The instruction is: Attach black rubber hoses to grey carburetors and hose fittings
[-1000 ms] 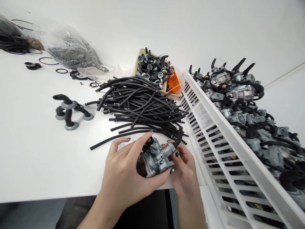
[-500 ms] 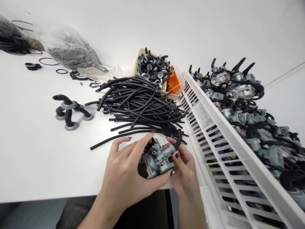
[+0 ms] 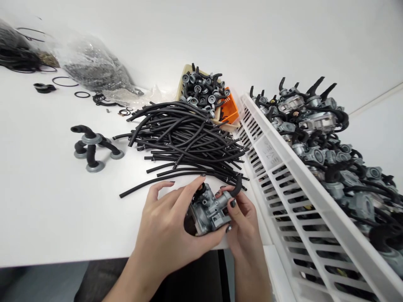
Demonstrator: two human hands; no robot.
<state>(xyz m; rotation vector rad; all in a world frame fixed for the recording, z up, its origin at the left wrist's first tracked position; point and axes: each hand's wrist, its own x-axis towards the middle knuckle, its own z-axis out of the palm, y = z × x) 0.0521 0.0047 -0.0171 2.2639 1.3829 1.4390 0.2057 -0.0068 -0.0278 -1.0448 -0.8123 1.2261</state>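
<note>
A grey metal carburetor (image 3: pixel 209 209) is held over the table's front edge. My left hand (image 3: pixel 170 222) wraps its body from the left, index finger across the top and thumb beneath. At its right end my right hand (image 3: pixel 244 222) grips the round cap, thumb in front and fingers behind, partly hidden. A bent black rubber boot (image 3: pixel 237 187) sticks up from that cap. Just beyond the hands lies a pile of black rubber hoses (image 3: pixel 185 136).
A white slatted crate (image 3: pixel 292 193) heaped with carburetors (image 3: pixel 321 121) stands on the right. Behind the hoses are a cream bin (image 3: pixel 180 86) of capped boots and an orange basket (image 3: pixel 231 107). Several capped boots (image 3: pixel 91 155) stand at left, near plastic bags (image 3: pixel 91 63) and rubber rings (image 3: pixel 82 95).
The cap with its black boot has turned slightly, the boot's tip now lower and leaning more to the right. Both hands stay around the carburetor, with the right fingers shifted a little.
</note>
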